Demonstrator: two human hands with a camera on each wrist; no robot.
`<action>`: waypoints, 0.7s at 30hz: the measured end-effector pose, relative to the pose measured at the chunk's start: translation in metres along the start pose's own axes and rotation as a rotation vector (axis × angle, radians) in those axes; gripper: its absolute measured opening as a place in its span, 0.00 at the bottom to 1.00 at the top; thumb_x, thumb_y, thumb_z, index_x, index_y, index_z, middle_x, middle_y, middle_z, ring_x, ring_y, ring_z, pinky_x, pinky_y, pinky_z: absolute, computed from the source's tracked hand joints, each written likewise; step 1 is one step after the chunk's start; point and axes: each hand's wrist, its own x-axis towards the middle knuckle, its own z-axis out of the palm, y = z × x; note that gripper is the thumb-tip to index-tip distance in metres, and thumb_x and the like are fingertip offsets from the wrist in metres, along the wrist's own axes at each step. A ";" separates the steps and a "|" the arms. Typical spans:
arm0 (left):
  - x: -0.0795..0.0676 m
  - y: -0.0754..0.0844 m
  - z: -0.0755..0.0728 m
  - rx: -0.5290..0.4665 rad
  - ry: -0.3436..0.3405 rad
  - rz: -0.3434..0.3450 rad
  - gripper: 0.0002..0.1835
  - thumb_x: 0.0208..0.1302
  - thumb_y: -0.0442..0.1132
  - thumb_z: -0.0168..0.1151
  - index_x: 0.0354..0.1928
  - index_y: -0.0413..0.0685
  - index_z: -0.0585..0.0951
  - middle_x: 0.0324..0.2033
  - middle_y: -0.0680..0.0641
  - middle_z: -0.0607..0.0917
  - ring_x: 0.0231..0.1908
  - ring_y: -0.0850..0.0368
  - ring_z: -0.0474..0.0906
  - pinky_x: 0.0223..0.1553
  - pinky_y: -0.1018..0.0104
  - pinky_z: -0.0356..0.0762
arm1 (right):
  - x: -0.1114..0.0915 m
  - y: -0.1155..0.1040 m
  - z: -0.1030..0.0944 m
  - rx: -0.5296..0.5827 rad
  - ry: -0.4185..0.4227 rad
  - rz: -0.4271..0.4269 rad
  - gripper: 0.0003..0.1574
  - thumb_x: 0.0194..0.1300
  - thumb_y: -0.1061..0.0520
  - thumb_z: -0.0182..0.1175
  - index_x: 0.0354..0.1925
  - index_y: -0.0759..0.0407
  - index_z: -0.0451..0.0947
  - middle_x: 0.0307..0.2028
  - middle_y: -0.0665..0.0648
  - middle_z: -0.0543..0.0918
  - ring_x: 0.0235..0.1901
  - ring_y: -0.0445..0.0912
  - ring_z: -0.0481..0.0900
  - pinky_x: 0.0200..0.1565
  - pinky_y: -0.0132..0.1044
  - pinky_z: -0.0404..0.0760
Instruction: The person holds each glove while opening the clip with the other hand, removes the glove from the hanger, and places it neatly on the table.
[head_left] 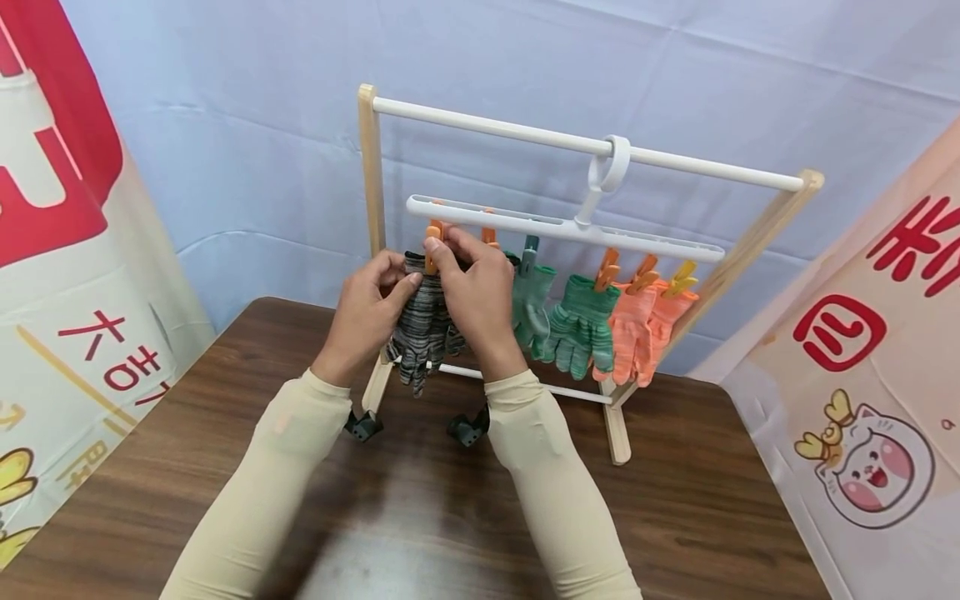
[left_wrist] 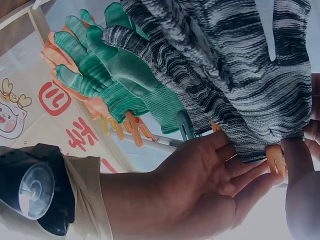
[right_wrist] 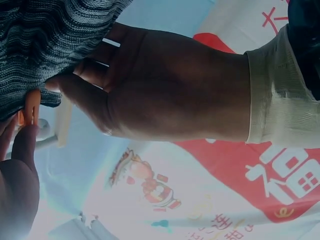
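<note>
A black-and-grey striped knit glove (head_left: 417, 333) hangs fingers down near the left end of a white hanger bar (head_left: 510, 221). My left hand (head_left: 362, 312) pinches its cuff between thumb and fingers. With the right hand (head_left: 483, 292) I pinch an orange clothespin (head_left: 432, 250) at that same cuff; the left wrist view shows this clothespin (left_wrist: 275, 159) over the cuff edge, with the right thumb against it. A second striped glove (left_wrist: 200, 95) hangs behind, mostly hidden by my right hand in the head view, near another orange clothespin (head_left: 489, 227).
Green gloves (head_left: 581, 321) and orange gloves (head_left: 637, 329) hang along the bar to the right, held by clothespins. The bar's hook (head_left: 617, 162) loops over the white rod of a wooden-sided rack (head_left: 369, 167) on a brown table (head_left: 675, 508). Printed cloths stand at both sides.
</note>
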 end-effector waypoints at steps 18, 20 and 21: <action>-0.021 -0.059 -0.017 0.083 -0.036 -0.121 0.10 0.65 0.47 0.56 0.41 0.49 0.76 0.22 0.48 0.77 0.23 0.54 0.67 0.28 0.62 0.64 | -0.004 0.005 0.002 0.111 0.005 0.055 0.27 0.61 0.44 0.59 0.55 0.53 0.75 0.43 0.52 0.83 0.40 0.34 0.80 0.41 0.29 0.77; -0.025 -0.068 -0.023 0.111 -0.028 -0.154 0.11 0.65 0.48 0.55 0.42 0.49 0.76 0.22 0.48 0.77 0.24 0.54 0.67 0.29 0.62 0.64 | -0.005 0.005 0.003 0.119 -0.001 0.055 0.28 0.61 0.43 0.58 0.56 0.53 0.74 0.44 0.51 0.83 0.40 0.34 0.80 0.41 0.30 0.76; -0.027 -0.073 -0.026 0.121 -0.027 -0.171 0.12 0.65 0.48 0.55 0.42 0.48 0.76 0.23 0.47 0.77 0.25 0.54 0.67 0.29 0.61 0.64 | -0.005 0.005 0.003 0.122 -0.002 0.054 0.28 0.61 0.43 0.58 0.56 0.54 0.74 0.43 0.50 0.83 0.39 0.34 0.80 0.41 0.30 0.76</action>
